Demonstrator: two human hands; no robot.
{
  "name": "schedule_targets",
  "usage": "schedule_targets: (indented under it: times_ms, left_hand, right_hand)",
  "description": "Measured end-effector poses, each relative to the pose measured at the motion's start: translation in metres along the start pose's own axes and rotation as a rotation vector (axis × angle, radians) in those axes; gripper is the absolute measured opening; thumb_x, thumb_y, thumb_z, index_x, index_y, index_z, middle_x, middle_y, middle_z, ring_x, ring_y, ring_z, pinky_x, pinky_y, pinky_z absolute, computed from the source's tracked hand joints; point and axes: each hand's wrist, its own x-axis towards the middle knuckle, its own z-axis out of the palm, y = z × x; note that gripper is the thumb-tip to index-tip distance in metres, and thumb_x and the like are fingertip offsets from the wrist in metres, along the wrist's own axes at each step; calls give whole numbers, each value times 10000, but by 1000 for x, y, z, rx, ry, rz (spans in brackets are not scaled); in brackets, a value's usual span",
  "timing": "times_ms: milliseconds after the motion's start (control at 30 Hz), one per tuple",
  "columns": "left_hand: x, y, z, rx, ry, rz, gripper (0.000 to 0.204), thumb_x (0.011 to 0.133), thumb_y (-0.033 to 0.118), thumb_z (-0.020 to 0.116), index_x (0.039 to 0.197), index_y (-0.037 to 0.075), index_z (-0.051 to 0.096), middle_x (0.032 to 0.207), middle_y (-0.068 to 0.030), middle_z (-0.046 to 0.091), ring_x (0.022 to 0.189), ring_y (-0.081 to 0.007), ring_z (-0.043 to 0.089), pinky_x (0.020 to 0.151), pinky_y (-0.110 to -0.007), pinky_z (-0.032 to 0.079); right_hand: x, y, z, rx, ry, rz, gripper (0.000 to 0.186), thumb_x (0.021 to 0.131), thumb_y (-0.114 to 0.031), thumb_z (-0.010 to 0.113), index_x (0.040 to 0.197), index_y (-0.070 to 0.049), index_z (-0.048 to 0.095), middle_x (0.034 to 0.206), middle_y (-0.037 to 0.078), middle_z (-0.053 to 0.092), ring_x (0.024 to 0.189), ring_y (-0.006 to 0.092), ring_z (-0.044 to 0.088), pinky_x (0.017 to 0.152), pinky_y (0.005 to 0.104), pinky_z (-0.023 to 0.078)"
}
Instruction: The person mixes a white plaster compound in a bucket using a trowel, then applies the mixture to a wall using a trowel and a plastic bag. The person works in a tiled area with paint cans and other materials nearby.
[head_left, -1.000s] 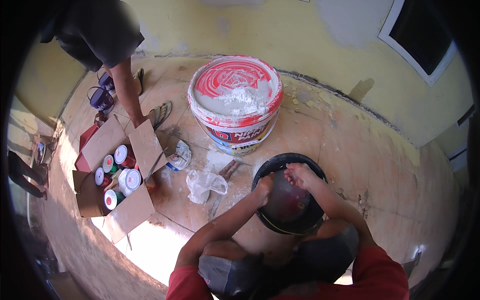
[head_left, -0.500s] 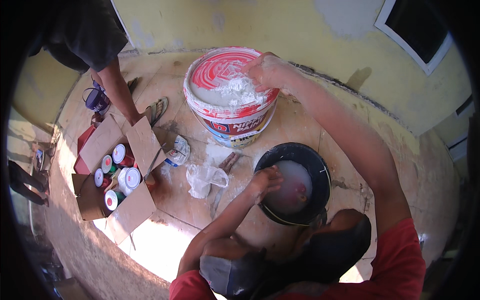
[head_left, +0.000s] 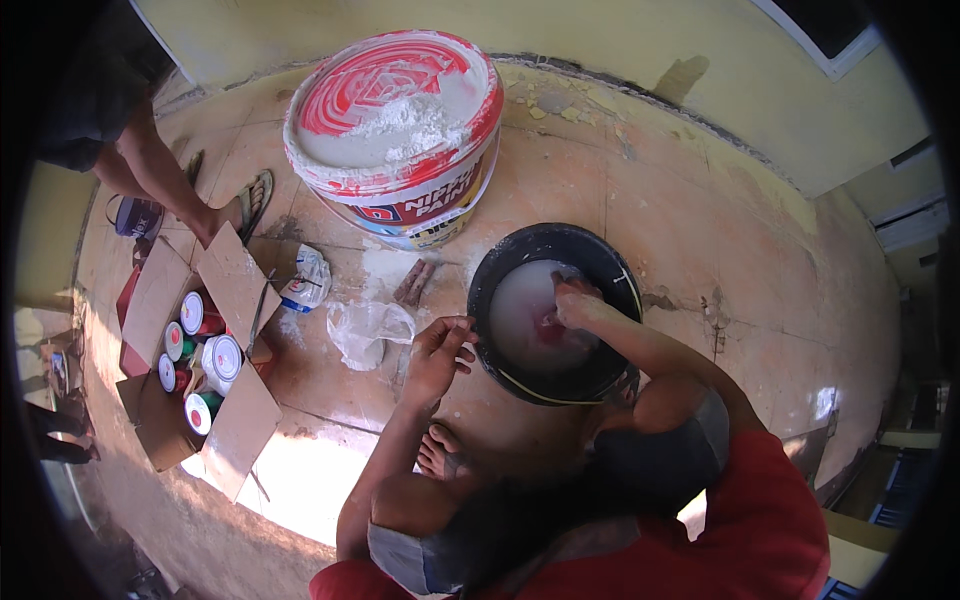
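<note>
The right hand is plunged into the milky white liquid inside the round black plastic basin, fingers bent, gripping nothing visible. The left hand hovers with loosely spread fingers, empty, just beside the basin's left rim. The basin sits on the stained tiled floor near the person's knees. Behind it stands a large white-and-red plastic bucket heaped with white powder; a crumpled clear plastic bag lies left of the left hand

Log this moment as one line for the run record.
right hand: in black basin, in whitish mix | left hand: open beside basin rim | large paint bucket: white powder on lid
</note>
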Motion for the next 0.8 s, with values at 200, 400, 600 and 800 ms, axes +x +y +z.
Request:
schedule_targets:
  times_ms: [200, 400, 600, 800]
  left_hand:
    - [27, 2, 24, 25, -74, 60, 273, 1072, 245, 599, 1218, 26, 669, 997, -55, 697, 768, -114, 645, 662, -276, 534]
    - [24, -16, 21, 137, 77, 143, 290, 1056, 245, 611, 1212, 8, 667, 1007, -67, 704, 811, -141, 671, 703, -303, 562]
    - [15, -19, 23, 241, 197, 247, 278, 1054, 251, 616, 1166, 6, 684, 942, -82, 744, 818, -144, 711, 694, -298, 566]
    - [17, -31, 19, 273, 282, 290, 265, 1029, 221, 656, 1161, -3, 702, 928, -80, 754, 775, -153, 715, 710, -301, 563]
  right_hand:
    - [44, 38, 58, 91, 155, 32, 742, 805, -328, 849, 1396, 10, 555, 1336, 298, 641, 1280, 387, 628, 1104, 445, 500]
    - [-7, 37, 17, 301, 188, -178, 434, 830, -275, 823, 1188, -50, 722, 1154, 258, 723, 1138, 386, 694, 1004, 467, 537]
    - [-49, 34, -16, 407, 344, -288, 315, 878, -244, 797, 1081, -43, 666, 966, 213, 742, 925, 413, 720, 838, 477, 573]
    - [-82, 46, -77, 1103, 184, -370, 215, 1007, -209, 685, 1132, -54, 604, 906, 105, 719, 728, 168, 690, 527, 332, 579]
